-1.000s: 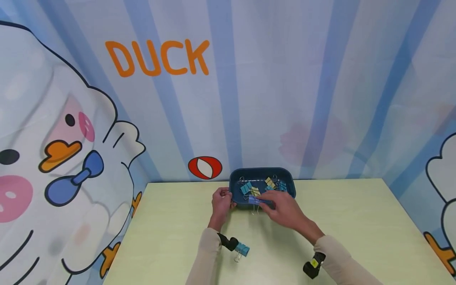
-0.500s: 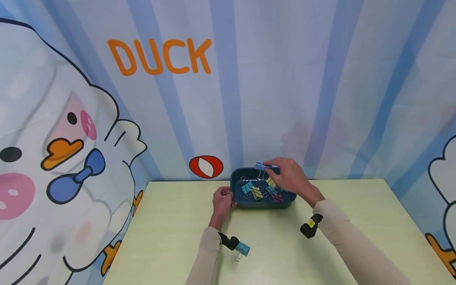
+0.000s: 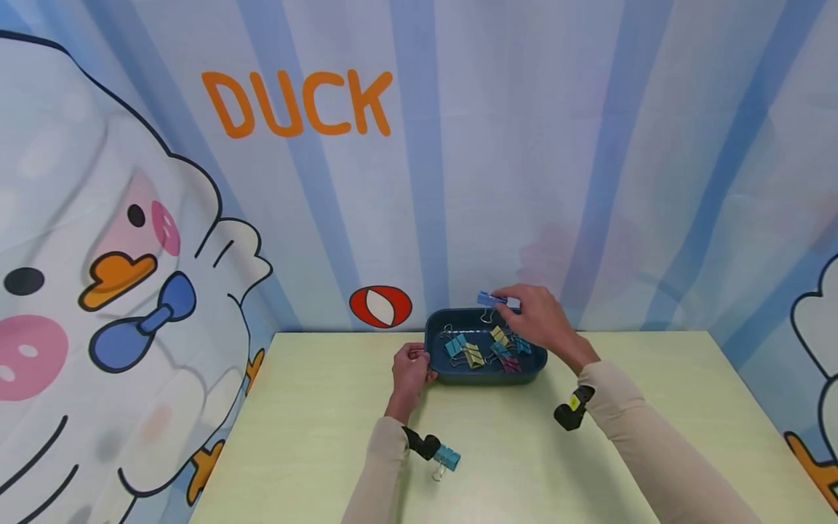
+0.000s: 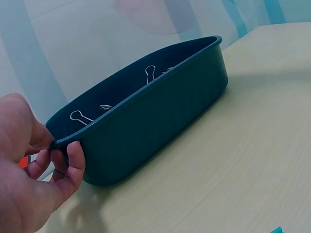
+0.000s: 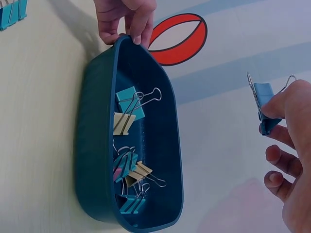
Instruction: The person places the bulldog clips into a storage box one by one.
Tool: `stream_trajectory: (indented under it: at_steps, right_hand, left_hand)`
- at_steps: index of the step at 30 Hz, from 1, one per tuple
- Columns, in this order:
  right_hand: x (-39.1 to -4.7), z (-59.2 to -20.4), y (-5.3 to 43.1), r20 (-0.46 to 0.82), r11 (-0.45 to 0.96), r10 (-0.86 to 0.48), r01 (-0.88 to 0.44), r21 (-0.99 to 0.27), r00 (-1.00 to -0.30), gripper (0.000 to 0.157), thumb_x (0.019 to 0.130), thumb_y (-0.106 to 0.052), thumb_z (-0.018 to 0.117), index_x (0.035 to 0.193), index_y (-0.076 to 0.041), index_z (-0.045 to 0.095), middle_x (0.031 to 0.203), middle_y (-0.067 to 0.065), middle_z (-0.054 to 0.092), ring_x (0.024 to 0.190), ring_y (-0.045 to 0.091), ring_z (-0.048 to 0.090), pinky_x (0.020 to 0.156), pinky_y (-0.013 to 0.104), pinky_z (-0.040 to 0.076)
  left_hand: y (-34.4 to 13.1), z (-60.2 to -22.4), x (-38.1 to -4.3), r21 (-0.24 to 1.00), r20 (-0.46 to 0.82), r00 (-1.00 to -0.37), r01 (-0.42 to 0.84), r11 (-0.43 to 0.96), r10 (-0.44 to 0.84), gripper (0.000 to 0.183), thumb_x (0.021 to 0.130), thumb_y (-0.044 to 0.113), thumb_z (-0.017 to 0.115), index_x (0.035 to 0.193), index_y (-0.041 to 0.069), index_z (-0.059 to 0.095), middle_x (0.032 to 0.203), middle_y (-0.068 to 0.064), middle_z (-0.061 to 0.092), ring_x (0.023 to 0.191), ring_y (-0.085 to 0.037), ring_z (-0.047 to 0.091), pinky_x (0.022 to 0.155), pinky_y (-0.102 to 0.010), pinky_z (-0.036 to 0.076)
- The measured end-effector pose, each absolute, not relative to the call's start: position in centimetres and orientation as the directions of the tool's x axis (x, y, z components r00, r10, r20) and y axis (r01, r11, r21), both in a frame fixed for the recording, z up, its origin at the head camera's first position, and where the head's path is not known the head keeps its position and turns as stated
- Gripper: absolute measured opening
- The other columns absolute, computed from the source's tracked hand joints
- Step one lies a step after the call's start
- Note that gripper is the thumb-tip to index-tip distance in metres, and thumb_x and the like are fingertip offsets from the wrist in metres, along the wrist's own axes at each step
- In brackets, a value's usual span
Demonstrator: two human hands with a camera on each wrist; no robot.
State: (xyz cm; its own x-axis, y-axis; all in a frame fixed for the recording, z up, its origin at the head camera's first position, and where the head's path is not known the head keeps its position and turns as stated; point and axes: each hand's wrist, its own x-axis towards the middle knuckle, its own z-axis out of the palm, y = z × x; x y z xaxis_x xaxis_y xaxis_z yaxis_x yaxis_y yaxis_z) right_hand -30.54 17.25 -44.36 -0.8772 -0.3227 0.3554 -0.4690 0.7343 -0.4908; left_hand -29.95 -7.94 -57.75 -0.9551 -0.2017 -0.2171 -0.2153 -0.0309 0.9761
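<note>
A dark teal plastic bin (image 3: 484,378) sits at the back of the table. My left hand (image 3: 409,375) pinches its left end, with the thumb and fingers on the rim in the left wrist view. Over the bin's far edge, my right hand (image 3: 540,320) holds a blue binder clip (image 5: 265,97) between thumb and fingers, apart from the bin. Several binder clips lie inside: a teal clip (image 3: 455,345) and a yellow clip (image 3: 472,355) toward the left, a second yellow clip (image 5: 138,174), other teal ones and a magenta clip (image 3: 511,364) toward the right.
One more teal binder clip (image 3: 448,457) lies on the table (image 3: 314,437) near my left wrist camera (image 3: 425,445). Right behind the bin hangs a printed curtain (image 3: 484,182) with a duck and lettering.
My right hand has carried the blue binder clip from the bin's near edge up to its far edge, then slightly right. My left hand keeps its place on the rim.
</note>
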Motion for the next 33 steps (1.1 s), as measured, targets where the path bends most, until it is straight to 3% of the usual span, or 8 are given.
stream_trajectory:
  at_steps: [10,14,18,21,24,27,30,33]
  right_hand:
    - [-30.6,-44.8,17.0,0.369,0.722,-0.308,-0.468,-0.51,-0.877,0.031,0.102,-0.02,0.066,0.13,-0.007,0.072,0.126,0.015,0.071,0.066,0.015,0.056,0.07,0.043,0.054]
    - [-30.6,-45.3,17.2,0.373,0.718,-0.323,-0.482,-0.502,-0.87,0.043,0.101,-0.025,0.069,0.139,-0.007,0.065,0.134,0.016,0.067,0.058,0.013,0.05,0.076,0.048,0.054]
    - [-30.3,-45.6,17.4,0.359,0.718,-0.344,-0.49,-0.494,-0.867,0.061,0.097,-0.036,0.073,0.148,-0.009,0.056,0.145,0.016,0.059,0.092,0.028,0.068,0.098,0.059,0.05]
    - [-29.7,-45.8,17.3,0.358,0.714,-0.36,-0.502,-0.488,-0.861,0.067,0.094,-0.044,0.075,0.149,-0.011,0.056,0.148,0.016,0.056,0.119,0.036,0.062,0.103,0.062,0.047]
    - [-28.7,-46.2,17.2,0.377,0.7,-0.386,-0.534,-0.474,-0.842,0.068,0.093,-0.048,0.075,0.148,-0.013,0.057,0.147,0.013,0.057,0.093,0.023,0.068,0.09,0.053,0.055]
    - [-27.4,-46.9,16.8,0.392,0.68,-0.407,-0.56,-0.473,-0.825,0.066,0.091,-0.048,0.077,0.146,-0.015,0.059,0.142,0.01,0.06,0.064,0.006,0.054,0.069,0.04,0.054]
    - [-25.9,-47.7,16.2,0.376,0.666,-0.428,-0.568,-0.484,-0.822,0.065,0.09,-0.048,0.078,0.144,-0.016,0.061,0.137,0.01,0.062,0.061,0.0,0.051,0.066,0.036,0.052]
    - [-24.6,-48.8,15.6,0.339,0.663,-0.465,-0.576,-0.478,-0.817,0.065,0.09,-0.051,0.077,0.144,-0.018,0.062,0.138,0.01,0.063,0.067,-0.001,0.055,0.076,0.041,0.056]
  left_hand:
    - [-8.0,-57.5,-29.9,0.974,-0.225,-0.955,-0.219,-0.049,-0.193,0.03,0.101,0.001,0.054,0.129,-0.005,0.06,0.105,-0.015,0.06,0.062,-0.015,0.055,0.059,-0.027,0.054]
    - [-7.9,-57.5,-29.8,0.975,-0.224,-0.956,-0.218,-0.05,-0.19,0.03,0.1,0.001,0.054,0.129,-0.005,0.06,0.105,-0.014,0.06,0.063,-0.016,0.055,0.059,-0.027,0.054]
    - [-8.0,-57.4,-29.9,0.974,-0.229,-0.954,-0.224,-0.044,-0.194,0.03,0.1,0.001,0.054,0.129,-0.005,0.06,0.105,-0.014,0.06,0.063,-0.016,0.056,0.059,-0.026,0.054]
    - [-8.0,-57.3,-29.8,0.973,-0.23,-0.953,-0.227,-0.041,-0.194,0.03,0.101,0.001,0.053,0.13,-0.005,0.06,0.104,-0.012,0.059,0.064,-0.016,0.056,0.059,-0.025,0.054]
    - [-8.0,-57.4,-29.9,0.972,-0.234,-0.952,-0.23,-0.042,-0.198,0.03,0.101,0.002,0.054,0.13,-0.004,0.059,0.105,-0.012,0.059,0.065,-0.016,0.056,0.058,-0.024,0.053]
    - [-7.9,-57.5,-29.9,0.972,-0.233,-0.951,-0.23,-0.039,-0.205,0.03,0.101,0.002,0.054,0.13,-0.005,0.06,0.104,-0.011,0.059,0.066,-0.015,0.056,0.058,-0.024,0.053]
    - [-7.9,-57.5,-29.8,0.973,-0.231,-0.951,-0.229,-0.033,-0.208,0.03,0.101,0.001,0.054,0.129,-0.004,0.06,0.102,-0.01,0.059,0.065,-0.015,0.056,0.058,-0.024,0.053]
    - [-7.9,-57.4,-29.9,0.975,-0.222,-0.952,-0.221,-0.03,-0.209,0.03,0.1,0.001,0.054,0.129,-0.005,0.06,0.103,-0.011,0.06,0.064,-0.014,0.055,0.058,-0.023,0.053]
